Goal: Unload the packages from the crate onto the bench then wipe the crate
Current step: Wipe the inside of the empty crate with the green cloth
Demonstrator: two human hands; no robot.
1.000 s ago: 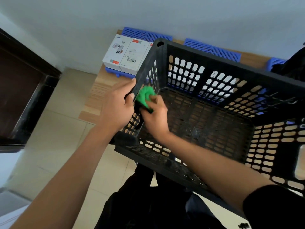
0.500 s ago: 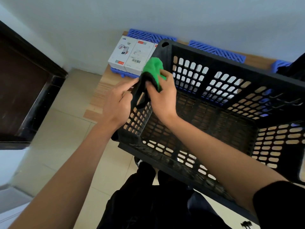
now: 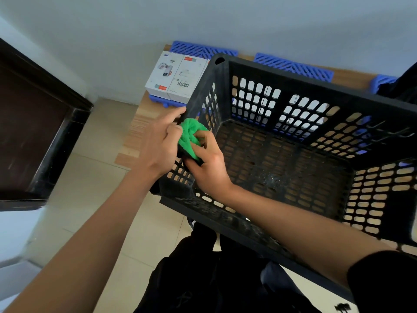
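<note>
A black perforated crate (image 3: 293, 91) stands tilted on the wooden bench (image 3: 135, 132), with nothing inside it. My right hand (image 3: 206, 166) reaches inside and grips a green cloth (image 3: 190, 136), pressing it against the crate's left wall. My left hand (image 3: 158, 143) grips that left wall's rim from outside, thumb side near the cloth. White packages (image 3: 178, 79) lie on the bench beyond the crate's far left corner; more show through the crate's back wall holes.
Blue plastic trays (image 3: 293, 65) lie along the bench's back edge by the white wall. A dark wooden cabinet (image 3: 33, 132) stands at the left over a tiled floor (image 3: 90, 188). My dark trousers show below the crate.
My right hand moved the green cloth up to the top of the left wall, then back down to mid-height. My left hand kept hold of the rim.
</note>
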